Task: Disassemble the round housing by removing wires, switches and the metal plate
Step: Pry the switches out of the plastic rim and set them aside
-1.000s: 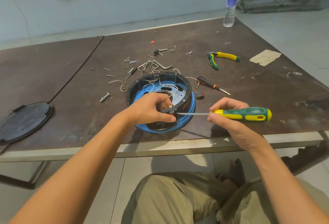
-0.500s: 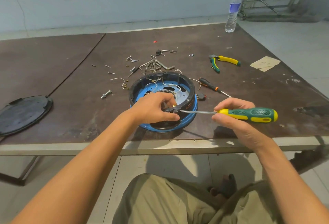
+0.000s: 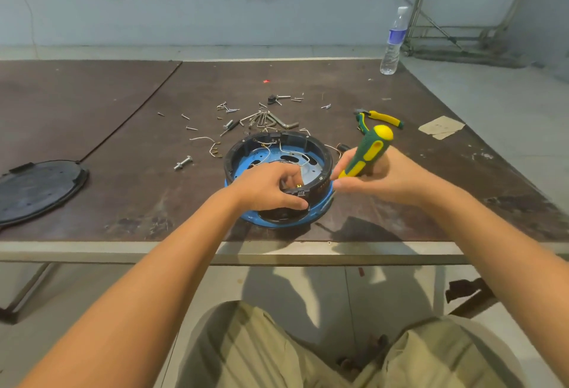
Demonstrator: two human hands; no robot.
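Left hand (image 3: pixel 271 187) pinches a small black switch (image 3: pixel 299 193) at the round blue-and-black housing's (image 3: pixel 277 136) near rim. Right hand (image 3: pixel 381 179) grips a green-and-yellow screwdriver (image 3: pixel 368 153). Loose steel screws (image 3: pixel 228 107) lie toward the bench's (image 3: pixel 92 110) far edge.

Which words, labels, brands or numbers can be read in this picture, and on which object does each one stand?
No text here can be read.
Water bottle: blue label, print too small to read.
Round housing: pale markings on its black rim, too blurred to read.
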